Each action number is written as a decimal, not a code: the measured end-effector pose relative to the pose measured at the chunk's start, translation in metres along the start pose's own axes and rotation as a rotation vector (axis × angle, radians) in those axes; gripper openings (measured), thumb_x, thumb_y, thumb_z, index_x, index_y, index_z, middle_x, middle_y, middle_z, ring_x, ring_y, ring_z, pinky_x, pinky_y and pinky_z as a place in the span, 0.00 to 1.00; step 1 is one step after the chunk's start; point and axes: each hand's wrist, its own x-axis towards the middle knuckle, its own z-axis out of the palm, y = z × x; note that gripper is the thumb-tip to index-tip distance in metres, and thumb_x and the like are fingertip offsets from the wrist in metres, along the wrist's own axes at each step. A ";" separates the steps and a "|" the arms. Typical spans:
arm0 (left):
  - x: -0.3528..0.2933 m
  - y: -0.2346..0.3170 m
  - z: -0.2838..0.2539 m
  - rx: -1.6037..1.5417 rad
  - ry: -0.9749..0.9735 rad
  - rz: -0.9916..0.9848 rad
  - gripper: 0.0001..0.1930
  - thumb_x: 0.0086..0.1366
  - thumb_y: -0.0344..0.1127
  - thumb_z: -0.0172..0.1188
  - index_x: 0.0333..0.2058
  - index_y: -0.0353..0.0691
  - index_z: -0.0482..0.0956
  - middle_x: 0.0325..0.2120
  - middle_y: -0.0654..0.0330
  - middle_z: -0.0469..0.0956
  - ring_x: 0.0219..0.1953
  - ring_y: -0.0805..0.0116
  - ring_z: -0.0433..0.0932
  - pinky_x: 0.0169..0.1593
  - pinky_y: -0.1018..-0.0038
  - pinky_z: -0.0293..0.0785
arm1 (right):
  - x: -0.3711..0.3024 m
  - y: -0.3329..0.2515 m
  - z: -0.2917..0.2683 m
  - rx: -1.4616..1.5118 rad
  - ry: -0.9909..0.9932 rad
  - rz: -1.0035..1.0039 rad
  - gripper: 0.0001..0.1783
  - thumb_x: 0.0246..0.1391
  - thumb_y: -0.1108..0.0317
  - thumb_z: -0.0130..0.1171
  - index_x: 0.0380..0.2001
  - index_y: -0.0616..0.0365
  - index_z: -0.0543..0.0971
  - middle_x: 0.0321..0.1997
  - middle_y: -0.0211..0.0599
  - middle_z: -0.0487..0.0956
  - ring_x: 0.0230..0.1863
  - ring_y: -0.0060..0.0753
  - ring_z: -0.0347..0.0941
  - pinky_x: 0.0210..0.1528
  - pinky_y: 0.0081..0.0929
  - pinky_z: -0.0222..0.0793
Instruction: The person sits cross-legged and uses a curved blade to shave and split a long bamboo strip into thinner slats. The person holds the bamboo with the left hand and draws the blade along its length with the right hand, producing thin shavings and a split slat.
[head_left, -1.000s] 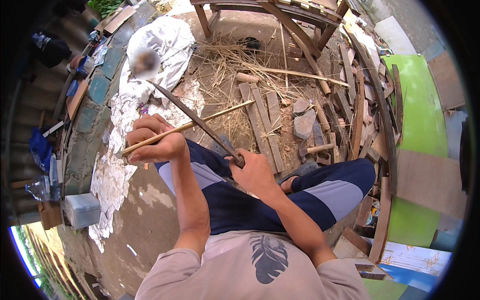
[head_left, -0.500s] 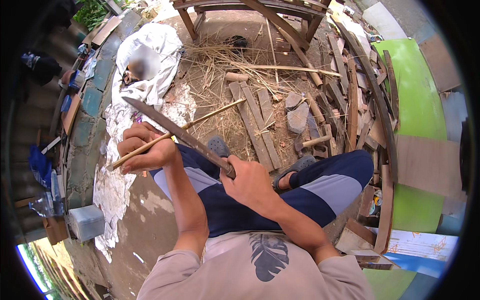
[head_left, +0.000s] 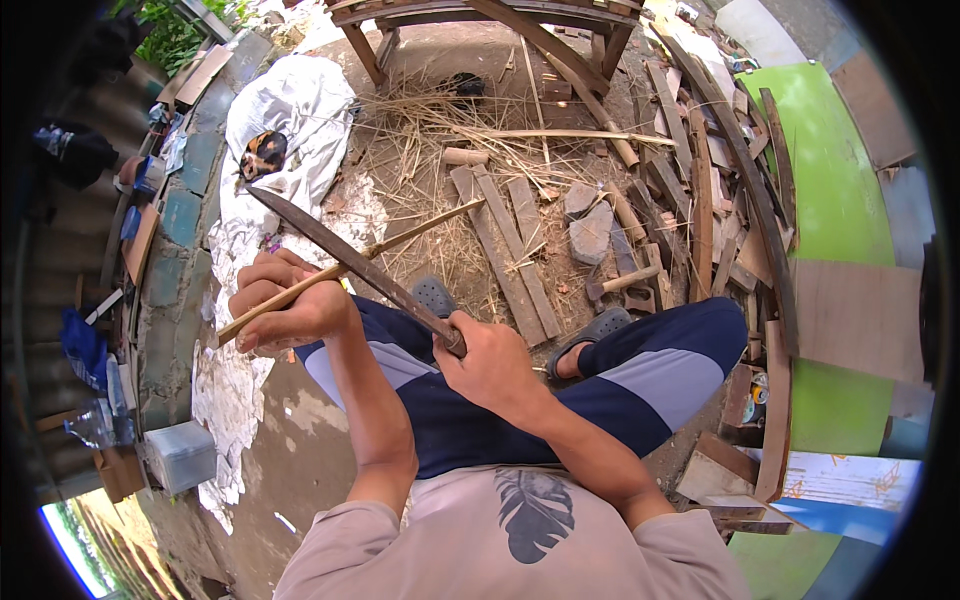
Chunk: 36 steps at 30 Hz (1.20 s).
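I see my left hand clenched around a thin bamboo stick, which slants far-right above my knees. My right hand grips a long machete crossing over it.

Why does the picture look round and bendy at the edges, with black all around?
Head view: a fisheye lens bends straight lines toward the rim, so the green board curves and black corners ring the scene. Soft daylight, no harsh glare. The long dark metal blade and thin bamboo stick look sharp in the middle.
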 end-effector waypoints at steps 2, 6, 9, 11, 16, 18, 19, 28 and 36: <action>-0.002 0.001 0.000 0.016 0.008 -0.002 0.29 0.69 0.61 0.29 0.16 0.45 0.53 0.07 0.66 0.53 0.07 0.77 0.51 0.11 0.84 0.52 | 0.006 0.003 0.001 -0.007 -0.025 0.049 0.11 0.49 0.64 0.58 0.24 0.61 0.74 0.16 0.51 0.73 0.22 0.57 0.72 0.24 0.45 0.66; -0.001 -0.001 0.001 0.080 0.017 0.026 0.29 0.70 0.60 0.29 0.16 0.45 0.53 0.07 0.65 0.55 0.08 0.76 0.52 0.13 0.83 0.56 | 0.014 0.000 0.002 -0.001 -0.045 0.080 0.10 0.48 0.65 0.58 0.24 0.62 0.74 0.16 0.51 0.73 0.22 0.58 0.72 0.25 0.44 0.67; 0.000 -0.002 0.002 0.104 0.010 0.050 0.29 0.70 0.59 0.29 0.17 0.45 0.53 0.07 0.64 0.56 0.09 0.76 0.54 0.15 0.81 0.58 | 0.019 -0.004 0.002 0.003 -0.037 0.053 0.09 0.47 0.66 0.57 0.24 0.62 0.74 0.16 0.52 0.73 0.22 0.58 0.72 0.26 0.45 0.67; -0.002 -0.004 0.003 0.080 0.008 0.042 0.28 0.70 0.59 0.30 0.18 0.44 0.54 0.08 0.63 0.58 0.11 0.76 0.54 0.16 0.81 0.59 | 0.025 0.003 0.002 -0.013 -0.049 0.075 0.09 0.46 0.66 0.57 0.25 0.62 0.75 0.16 0.52 0.73 0.23 0.58 0.73 0.27 0.45 0.68; 0.003 -0.005 0.005 0.153 0.044 0.017 0.27 0.71 0.57 0.31 0.18 0.43 0.55 0.09 0.63 0.58 0.12 0.76 0.54 0.19 0.79 0.59 | 0.026 -0.012 -0.006 -0.097 -0.090 0.067 0.10 0.46 0.65 0.57 0.25 0.62 0.76 0.16 0.51 0.74 0.23 0.57 0.73 0.28 0.44 0.69; 0.002 -0.004 0.003 0.233 0.026 0.085 0.28 0.71 0.57 0.31 0.18 0.43 0.55 0.09 0.63 0.58 0.12 0.76 0.54 0.20 0.78 0.60 | 0.028 -0.015 -0.003 -0.075 -0.033 0.036 0.10 0.46 0.64 0.57 0.25 0.62 0.76 0.16 0.51 0.75 0.23 0.56 0.74 0.28 0.43 0.69; 0.000 -0.005 0.001 0.152 -0.008 0.026 0.28 0.71 0.57 0.31 0.18 0.43 0.55 0.09 0.63 0.58 0.12 0.76 0.53 0.20 0.78 0.57 | 0.027 -0.015 -0.001 -0.062 -0.007 0.023 0.11 0.46 0.64 0.57 0.25 0.62 0.76 0.16 0.50 0.75 0.23 0.56 0.74 0.28 0.43 0.70; -0.003 -0.005 0.005 0.087 0.019 0.093 0.26 0.71 0.55 0.33 0.19 0.42 0.56 0.10 0.63 0.59 0.12 0.76 0.54 0.18 0.79 0.57 | 0.026 -0.027 -0.013 -0.095 -0.113 0.143 0.13 0.46 0.61 0.58 0.28 0.60 0.77 0.22 0.57 0.77 0.29 0.61 0.76 0.35 0.50 0.72; -0.005 0.007 0.007 0.117 -0.018 0.018 0.30 0.71 0.59 0.28 0.15 0.45 0.53 0.09 0.62 0.59 0.11 0.73 0.57 0.17 0.78 0.57 | 0.030 0.001 -0.015 -0.176 -0.125 0.176 0.14 0.45 0.60 0.59 0.31 0.59 0.78 0.23 0.56 0.78 0.29 0.59 0.76 0.37 0.48 0.73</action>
